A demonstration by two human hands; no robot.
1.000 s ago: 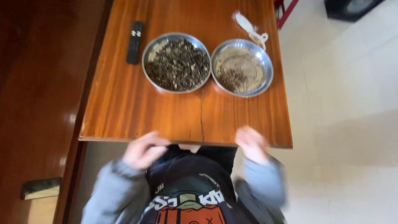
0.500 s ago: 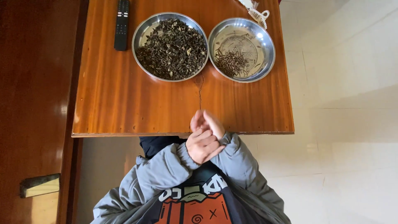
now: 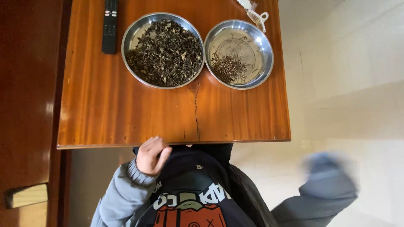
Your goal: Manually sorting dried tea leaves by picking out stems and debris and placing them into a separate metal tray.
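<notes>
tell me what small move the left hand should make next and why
Probably reach forward to the full metal dish of dark dried leaves. The left hand rests empty at the wooden table's near edge, well short of both dishes, and the right arm is swung out to the side, blurred. The second dish holds only a small pile.

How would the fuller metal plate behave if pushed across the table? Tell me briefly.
The fuller metal plate would probably slide easily on the polished wooden table. Its heaped dried leaves look loose and light, so a jolt could scatter some. Wide and shallow, it seems unlikely to tip.
</notes>
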